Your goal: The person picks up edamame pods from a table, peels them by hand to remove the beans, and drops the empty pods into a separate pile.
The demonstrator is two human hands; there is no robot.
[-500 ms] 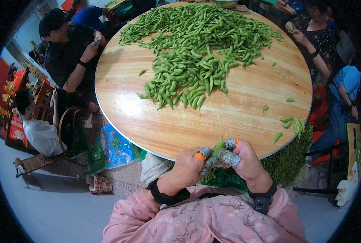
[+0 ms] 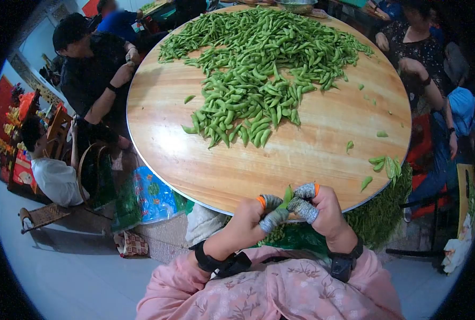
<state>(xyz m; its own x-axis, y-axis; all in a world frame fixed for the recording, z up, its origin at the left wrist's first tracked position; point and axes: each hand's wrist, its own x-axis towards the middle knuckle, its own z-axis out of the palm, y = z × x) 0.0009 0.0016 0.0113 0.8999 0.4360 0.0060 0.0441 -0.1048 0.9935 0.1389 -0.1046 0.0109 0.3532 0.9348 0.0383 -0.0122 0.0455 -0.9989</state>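
Note:
A green soybean pod (image 2: 287,197) stands pinched between my two hands, just over the near edge of the round wooden table (image 2: 195,173). My left hand (image 2: 250,216) grips it from the left, with thumb and forefinger in grey knitted finger covers and an orange band. From the right, my right hand (image 2: 322,208) closes its similarly covered thumb and forefinger on the pod's other side. Beyond my hands, a large heap of green pods (image 2: 258,64) covers the far and middle part of the table.
Loose pods and leaves (image 2: 389,166) lie at the table's right edge. Below it is a pile of green plant matter (image 2: 381,218). A blue plastic bag (image 2: 152,194) and white cloth (image 2: 203,223) lie left of my hands. People sit around, one in black (image 2: 96,69).
My left thumb has straightened and shifted on the pod, while both hands stay at the table's edge. The co-worker at the right has lowered a hand.

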